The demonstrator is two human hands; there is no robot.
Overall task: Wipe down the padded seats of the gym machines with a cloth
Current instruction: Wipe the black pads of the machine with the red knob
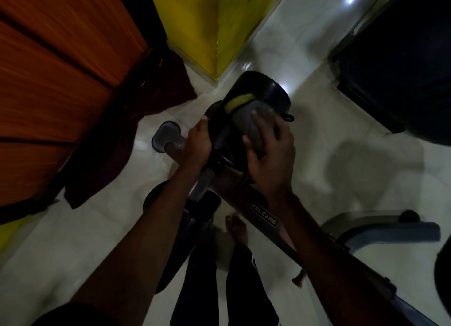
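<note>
The black padded seat sits just above the frame's centre, a grey-and-yellow cloth lying on it; the right hand presses the cloth flat, fingers spread and nearly straight; the left hand curls round the seat's left edge. A frame bar lettered WELCARE runs toward the lower right over the pale tiled floor; an orange door fills the upper left.

You're over glossy white floor, lamp glare bouncing off it. Orange door on your left, yellow wall ahead, maroon fabric heaped at door foot. Room dim.
</note>
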